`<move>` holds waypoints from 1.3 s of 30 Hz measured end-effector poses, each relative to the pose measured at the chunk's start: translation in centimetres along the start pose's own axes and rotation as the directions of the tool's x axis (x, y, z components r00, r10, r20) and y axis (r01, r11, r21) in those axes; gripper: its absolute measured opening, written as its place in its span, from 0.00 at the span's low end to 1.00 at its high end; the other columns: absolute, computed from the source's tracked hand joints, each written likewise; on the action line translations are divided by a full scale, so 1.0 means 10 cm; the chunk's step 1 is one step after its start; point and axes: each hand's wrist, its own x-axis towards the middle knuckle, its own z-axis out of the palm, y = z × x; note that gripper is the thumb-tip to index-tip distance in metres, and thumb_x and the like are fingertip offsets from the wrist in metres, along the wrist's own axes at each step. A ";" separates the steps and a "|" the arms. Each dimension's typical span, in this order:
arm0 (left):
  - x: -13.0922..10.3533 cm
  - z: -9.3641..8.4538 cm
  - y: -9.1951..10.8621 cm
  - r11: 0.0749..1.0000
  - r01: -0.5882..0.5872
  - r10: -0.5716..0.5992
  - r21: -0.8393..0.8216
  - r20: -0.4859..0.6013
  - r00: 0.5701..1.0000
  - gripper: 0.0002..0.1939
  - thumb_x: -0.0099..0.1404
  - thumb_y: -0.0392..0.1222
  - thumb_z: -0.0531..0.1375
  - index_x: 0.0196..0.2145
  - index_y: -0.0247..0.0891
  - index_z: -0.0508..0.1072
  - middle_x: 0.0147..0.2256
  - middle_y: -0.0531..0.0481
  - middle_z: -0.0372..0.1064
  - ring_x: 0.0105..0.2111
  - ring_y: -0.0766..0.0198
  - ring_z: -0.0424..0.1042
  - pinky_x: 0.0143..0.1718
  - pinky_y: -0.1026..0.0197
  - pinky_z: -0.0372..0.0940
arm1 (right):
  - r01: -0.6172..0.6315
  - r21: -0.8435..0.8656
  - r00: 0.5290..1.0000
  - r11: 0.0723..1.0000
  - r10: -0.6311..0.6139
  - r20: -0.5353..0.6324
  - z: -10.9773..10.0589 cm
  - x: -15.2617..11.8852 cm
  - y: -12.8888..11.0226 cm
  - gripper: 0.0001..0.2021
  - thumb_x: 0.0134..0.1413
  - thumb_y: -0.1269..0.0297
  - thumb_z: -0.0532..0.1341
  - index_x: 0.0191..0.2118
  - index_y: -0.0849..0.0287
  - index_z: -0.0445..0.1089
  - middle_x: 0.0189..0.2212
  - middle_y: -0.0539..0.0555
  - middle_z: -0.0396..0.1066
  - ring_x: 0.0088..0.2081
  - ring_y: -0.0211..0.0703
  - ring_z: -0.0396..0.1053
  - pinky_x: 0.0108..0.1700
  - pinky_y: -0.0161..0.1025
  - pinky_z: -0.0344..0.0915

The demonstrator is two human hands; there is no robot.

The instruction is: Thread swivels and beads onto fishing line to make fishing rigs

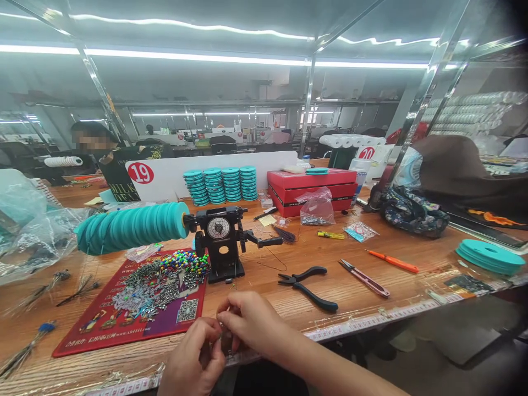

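Observation:
My left hand [197, 352] and my right hand [249, 319] meet at the table's front edge, fingertips pinched together. Whatever sits between the fingers is too small to make out; a thin line seems to run there. Just beyond stands a black hand-cranked winder [223, 242] with a dial, carrying a row of teal foam spools [136, 226] on its shaft. Left of my hands lies a red mat [97, 324] heaped with coloured beads [187, 260], metal swivels [167, 291] and clear small parts [130, 300].
Right of my hands lie black-handled pliers [309, 286], pink-handled scissors [365, 278] and an orange tool [394, 260]. Behind are stacked teal spools [220, 186], a red box [312, 187] and a plastic bag [317, 208]. A person [107, 154] sits across at left. More teal discs [490, 257] lie far right.

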 end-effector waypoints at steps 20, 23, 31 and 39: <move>-0.02 0.05 -0.09 0.573 0.563 -0.572 -0.596 0.201 0.795 0.15 0.44 0.50 0.62 0.17 0.39 0.61 0.12 0.61 0.56 0.11 0.73 0.52 0.14 0.68 0.48 | 0.137 0.105 0.974 0.985 -0.115 -0.198 0.28 -0.30 0.07 0.01 0.41 0.71 0.56 0.25 0.61 0.64 0.21 0.48 0.63 0.22 0.34 0.63 0.22 0.28 0.56; -0.01 0.03 -0.07 0.607 0.534 -0.554 -0.588 0.167 0.815 0.13 0.43 0.44 0.62 0.16 0.39 0.61 0.15 0.58 0.61 0.14 0.72 0.56 0.17 0.68 0.52 | -0.103 0.398 0.994 0.911 0.088 0.058 0.22 -0.28 0.07 0.04 0.45 0.67 0.54 0.30 0.61 0.62 0.16 0.45 0.61 0.14 0.31 0.57 0.16 0.27 0.51; 0.05 -0.07 -0.10 0.654 0.528 -0.493 -0.542 0.225 0.841 0.10 0.42 0.43 0.63 0.16 0.38 0.64 0.19 0.55 0.65 0.19 0.67 0.62 0.20 0.66 0.57 | 0.313 -0.279 0.945 0.908 -0.326 -0.001 0.09 -0.28 0.09 0.08 0.50 0.71 0.54 0.30 0.59 0.71 0.23 0.47 0.69 0.26 0.33 0.64 0.26 0.28 0.53; 0.04 -0.08 -0.15 0.661 0.526 -0.502 -0.535 0.207 0.840 0.10 0.43 0.44 0.62 0.16 0.38 0.64 0.17 0.56 0.63 0.18 0.68 0.60 0.19 0.66 0.56 | 0.473 -0.773 0.792 0.422 -0.587 0.165 0.08 -0.28 0.11 0.05 0.55 0.67 0.53 0.30 0.57 0.64 0.23 0.46 0.66 0.22 0.34 0.61 0.21 0.36 0.44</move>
